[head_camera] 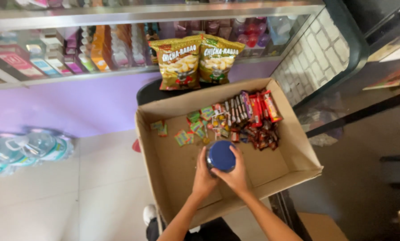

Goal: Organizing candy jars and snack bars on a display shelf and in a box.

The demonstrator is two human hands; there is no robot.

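Overhead, from the head camera: both hands are working inside an open cardboard box [173, 178] that is sitting raised above a pale tiled floor [97, 192]. The left hand [203, 178] and the right hand [235, 176] are gripping a round container with a blue lid [221, 156], which is standing on the box bottom, near the middle and toward the near wall. The left hand's fingers are curling around the container's left side, close together. The right hand's fingers are wrapping around the lid's right and near edge, slightly spread, thumb lying along the rim. Whether the lid is being turned cannot be told.

Just beyond the container, a heap of small wrapped sweets [258, 134] is lying against the far right part of the box, dark red and brown wrappers mostly. Several red bars [262, 107] are leaning along the far wall. Green and yellow sachets [188, 131] are lying scattered to the left of the heap, apart from each other.

Behind the box, two yellow-green snack bags [195, 60] are standing upright side by side on a dark surface, in front of a glass display case [75, 49] holding coloured packages. Packed water bottles [25, 149] are lying on the floor at far left. A white shoe [149, 214] is showing below the box.
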